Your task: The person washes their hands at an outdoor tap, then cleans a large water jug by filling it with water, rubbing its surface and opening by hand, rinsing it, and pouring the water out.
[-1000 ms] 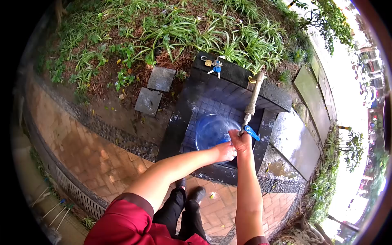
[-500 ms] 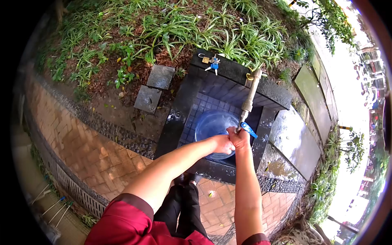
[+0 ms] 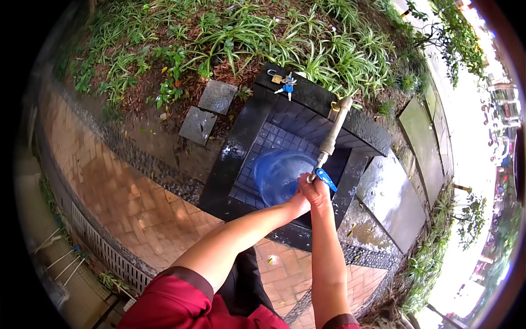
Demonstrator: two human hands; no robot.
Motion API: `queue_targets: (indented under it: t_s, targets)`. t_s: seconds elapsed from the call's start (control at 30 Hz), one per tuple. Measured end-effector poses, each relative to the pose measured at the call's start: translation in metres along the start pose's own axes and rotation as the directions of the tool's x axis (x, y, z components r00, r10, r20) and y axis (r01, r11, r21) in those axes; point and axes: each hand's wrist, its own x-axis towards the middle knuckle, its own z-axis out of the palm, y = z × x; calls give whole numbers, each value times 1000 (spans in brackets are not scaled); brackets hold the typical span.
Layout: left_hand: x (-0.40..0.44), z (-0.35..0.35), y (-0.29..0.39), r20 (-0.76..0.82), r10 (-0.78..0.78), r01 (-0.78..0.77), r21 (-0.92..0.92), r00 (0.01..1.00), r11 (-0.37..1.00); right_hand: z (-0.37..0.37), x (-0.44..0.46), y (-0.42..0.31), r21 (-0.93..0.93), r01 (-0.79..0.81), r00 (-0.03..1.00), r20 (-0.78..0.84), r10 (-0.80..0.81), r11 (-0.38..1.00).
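Note:
Beneath the outlet of the metal tap pipe [image 3: 332, 134], my left hand [image 3: 299, 203] and my right hand [image 3: 314, 192] are together, touching each other. The tap's blue lever [image 3: 325, 179] shows just beside my right hand. The fingers of both hands are largely hidden, and whether they hold anything cannot be made out. Below and left of them, a blue translucent basin [image 3: 274, 174] stands in the tiled sink [image 3: 247, 174]. Keys with blue heads [image 3: 288, 86] and a brass padlock [image 3: 276, 79] lie on the dark back ledge.
A dark stone rim [image 3: 227, 156] surrounds the sink. Two square stone slabs [image 3: 198, 125] lie to the left, with leafy plants [image 3: 241, 38] behind. Brick paving [image 3: 148, 203] runs along the front and left, and wet slabs [image 3: 392, 192] lie to the right.
My left hand has moved in closer under my right hand at the tap outlet. The basin shows further left and looks tilted differently. The view has shifted a little.

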Motion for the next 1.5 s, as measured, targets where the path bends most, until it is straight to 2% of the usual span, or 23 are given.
queue_targets:
  t_s: [0.03, 0.1, 0.17, 0.2, 0.27, 0.3, 0.33, 0.4, 0.47, 0.57, 0.6, 0.67, 0.73, 0.77, 0.83, 0.93, 1.0, 1.1, 1.2, 1.3, 1.4, 1.43, 1.5]
  targets:
    - [0, -3, -6, 27, 5, 0, -183, 1000, 983, 6, -4, 1, 11, 5, 1000, -3, -5, 1000]
    - [-22, -52, -74, 140, 12, 63, -523, 990, 850, 10, -6, 3, 33, 12, 1000, -7, -12, 999]
    - [-29, -51, -86, 31, -232, 112, -931, 972, 346, 11, -3, 5, 38, 22, 999, -35, -21, 999]
    - [-30, -50, -89, 36, -366, 51, -998, 930, 30, 7, 1, 6, 54, 18, 1000, -25, -17, 998]
    - [-29, -34, -92, -109, -240, -124, -991, 964, -45, 4, 6, 4, 92, 24, 999, -39, -21, 995]
    - [-29, -28, -91, -131, -178, -150, -984, 975, -99, 5, 7, 3, 114, 35, 998, -65, -28, 993]
    - [-30, -21, -92, -153, -115, -169, -973, 982, -155, 6, 9, 3, 136, 47, 995, -90, -35, 990]
    - [-35, -32, -115, -96, 22, -86, -959, 995, -271, 8, 7, 4, 147, 68, 991, -121, -50, 987]
    - [-37, -35, -122, -90, -37, -97, -898, 995, -430, 17, 6, 7, 127, 123, 969, -231, -91, 984]
    - [-40, -42, -119, -72, -114, -129, -752, 991, -647, 27, -5, 8, 133, 70, 978, -206, -41, 989]
    - [-38, -39, -111, -60, -121, -129, -683, 991, -719, 8, 5, 3, 238, -68, 994, 96, 46, 969]
    - [-29, -15, -78, -33, -118, -118, -515, 993, -849, -5, 15, 0, 190, -20, 1000, -5, 22, 981]
    - [-28, -7, -66, -60, -183, -165, -750, 981, -640, -8, 15, -2, 182, -25, 999, -41, 33, 983]
    - [-35, -12, -74, -130, -233, -190, -948, 964, -255, -17, 21, -2, 201, -51, 998, -22, 57, 978]
    - [-48, -25, -94, -188, -240, -171, -981, 952, 90, -16, 21, -1, 186, -67, 997, -37, 75, 980]
    - [-58, -34, -113, -125, -190, -146, -984, 974, -102, -1, 10, 4, 122, -69, 990, -114, 83, 990]
    - [-58, -32, -117, -114, -151, -133, -984, 982, -122, -11, 23, 1, 128, -109, 983, -131, 126, 986]
    - [-56, -33, -122, -129, -126, -146, -980, 984, -133, -45, 44, -3, 144, -261, 938, 272, 215, 955]
    - [-51, -34, -113, -170, -227, -195, -977, 959, -90, -19, 19, -5, -39, -71, 997, 9, 71, 997]
    - [-45, -30, -104, -101, -270, -141, -981, 957, -130, -17, 19, -5, -57, -27, 997, -67, 23, 998]
    - [-43, -30, -108, -105, -315, -153, -980, 943, -130, -29, 29, -1, -237, 104, 994, 64, -92, 966]
    - [-44, -32, -110, -91, -298, -139, -980, 950, -143, -35, 33, -2, -482, 181, 983, 92, -156, 857]
    - [-46, -33, -114, -63, -263, -110, -980, 963, -168, -25, 25, -2, -836, 301, 943, 192, -270, 458]
